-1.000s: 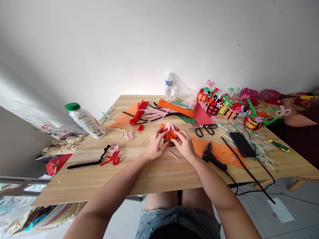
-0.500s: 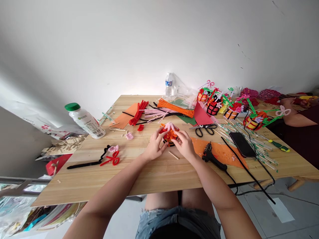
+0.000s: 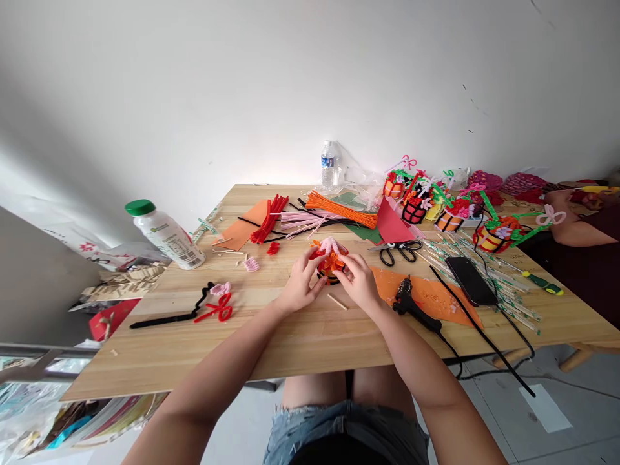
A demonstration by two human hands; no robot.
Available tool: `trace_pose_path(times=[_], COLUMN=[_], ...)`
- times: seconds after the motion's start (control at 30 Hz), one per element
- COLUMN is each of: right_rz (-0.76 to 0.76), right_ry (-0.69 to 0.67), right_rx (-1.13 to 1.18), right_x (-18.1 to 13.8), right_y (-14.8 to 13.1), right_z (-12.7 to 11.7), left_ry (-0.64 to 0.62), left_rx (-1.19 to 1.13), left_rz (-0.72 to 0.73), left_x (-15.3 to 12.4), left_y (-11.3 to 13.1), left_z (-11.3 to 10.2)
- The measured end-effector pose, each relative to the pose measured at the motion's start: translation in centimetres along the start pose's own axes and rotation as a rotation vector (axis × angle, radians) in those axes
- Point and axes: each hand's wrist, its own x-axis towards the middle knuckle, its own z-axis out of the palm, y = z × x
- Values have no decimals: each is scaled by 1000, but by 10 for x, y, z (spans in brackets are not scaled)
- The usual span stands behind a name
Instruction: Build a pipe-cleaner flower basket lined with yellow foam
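Between my two hands, at the middle of the table, sits a small pipe-cleaner flower basket [image 3: 331, 259] with orange and pink flowers on top and dark bands lower down. My left hand [image 3: 304, 281] grips its left side, fingers curled round the flowers. From the right, my right hand [image 3: 357, 279] pinches the orange flowers. The fingers cover part of the basket. Just below lies a short wooden stick [image 3: 338, 301]. To the left are a red pipe-cleaner bow [image 3: 223, 308], a pink coil [image 3: 221, 289] and a bent black pipe cleaner [image 3: 167, 320].
A glue gun [image 3: 411, 300] rests on orange felt [image 3: 382, 284] at right, near a phone [image 3: 471, 280] and scissors [image 3: 397, 250]. Finished baskets [image 3: 449, 219] stand behind. Pipe-cleaner bundles [image 3: 341, 210] lie at the back, a white bottle [image 3: 167, 236] at left. Another person's arm [image 3: 571, 223] is far right.
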Motion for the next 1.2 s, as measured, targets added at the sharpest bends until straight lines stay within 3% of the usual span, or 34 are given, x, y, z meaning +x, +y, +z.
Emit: trace_pose_path(times=[1.2], right_rz=[31], right_ry=[-27], right_rx=[-5], right_x=[0], right_y=[-1], right_z=[-2], left_ry=[-6], left_rx=[5], left_rz=[-3], left_x=[0], left_y=[-1], left_z=[0])
